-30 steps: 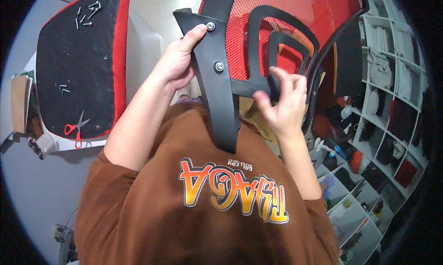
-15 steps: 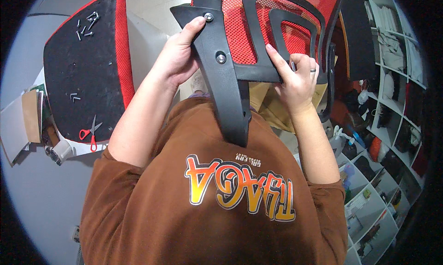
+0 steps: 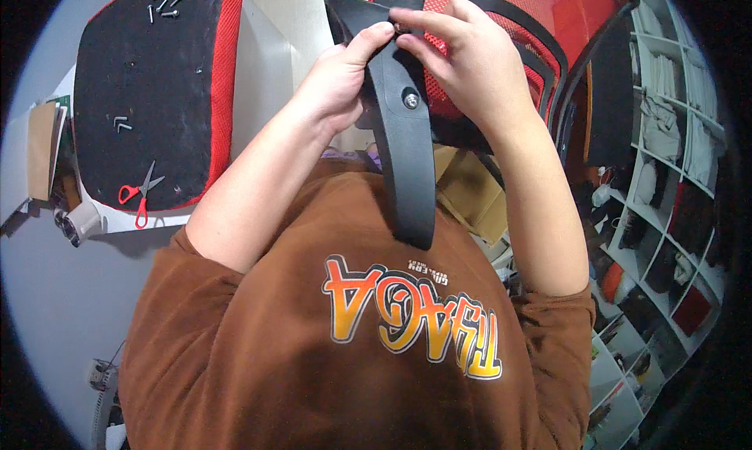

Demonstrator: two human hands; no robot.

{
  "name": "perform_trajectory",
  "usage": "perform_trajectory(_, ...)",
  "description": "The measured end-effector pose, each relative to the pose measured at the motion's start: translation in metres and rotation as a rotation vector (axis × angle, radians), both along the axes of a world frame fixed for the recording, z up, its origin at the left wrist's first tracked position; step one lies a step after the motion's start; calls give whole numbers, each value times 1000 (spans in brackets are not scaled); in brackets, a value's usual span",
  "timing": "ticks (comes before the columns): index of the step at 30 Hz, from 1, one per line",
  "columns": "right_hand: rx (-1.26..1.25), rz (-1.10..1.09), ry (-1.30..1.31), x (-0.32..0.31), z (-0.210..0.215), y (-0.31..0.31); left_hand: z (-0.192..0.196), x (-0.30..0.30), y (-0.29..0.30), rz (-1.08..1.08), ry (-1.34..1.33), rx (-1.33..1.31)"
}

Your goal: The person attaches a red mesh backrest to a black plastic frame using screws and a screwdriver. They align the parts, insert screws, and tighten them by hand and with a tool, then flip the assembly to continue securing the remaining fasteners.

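Note:
A black plastic chair arm (image 3: 409,152) stands against the red mesh chair back (image 3: 486,35), its lower end against my brown shirt. My left hand (image 3: 333,86) is closed round the arm's upper part, thumb pressed beside the upper bolt hole. Thumb and forefinger of my right hand (image 3: 474,54) pinch at the upper bolt (image 3: 399,28), which they mostly hide. Lower on the arm a silver bolt (image 3: 411,99) sits in its recess. Whether my right hand's curled fingers hold anything else cannot be seen.
To the left lies a black seat base with red edging (image 3: 149,82), bearing several loose bolts (image 3: 168,3), small hex keys (image 3: 121,124) and red-handled scissors (image 3: 142,193). Cardboard (image 3: 470,191) is below the chair back. White shelves (image 3: 666,176) full of goods line the right side.
My right hand has left the chair back's frame and come left to the upper bolt. The chair arm has shifted slightly right in view, my left hand still on it.

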State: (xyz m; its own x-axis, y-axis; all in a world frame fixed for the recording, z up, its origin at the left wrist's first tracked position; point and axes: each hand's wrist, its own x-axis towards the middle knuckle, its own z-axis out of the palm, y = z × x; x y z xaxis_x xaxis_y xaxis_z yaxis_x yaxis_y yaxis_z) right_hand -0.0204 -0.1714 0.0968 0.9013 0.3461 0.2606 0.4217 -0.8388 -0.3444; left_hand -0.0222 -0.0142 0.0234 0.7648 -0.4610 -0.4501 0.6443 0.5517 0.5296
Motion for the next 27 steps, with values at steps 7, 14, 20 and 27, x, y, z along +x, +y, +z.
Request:
perform_trajectory(7, -45, -23, -108, 1, -5, 5, 13, -1, -9, 68, -48, 67)
perform_trajectory(14, 57, -51, -146, -1, -15, -5, 17, -2, -13, 8, -73, 86)
perform_trajectory(20, -15, -113, -134, -3, -8, -4, 17, 2, -13, -60, -76, 99)
perform_trajectory(27, 223, -24, -1, -5, 4, -12, 23, 2, -18, -47, -97, 119)
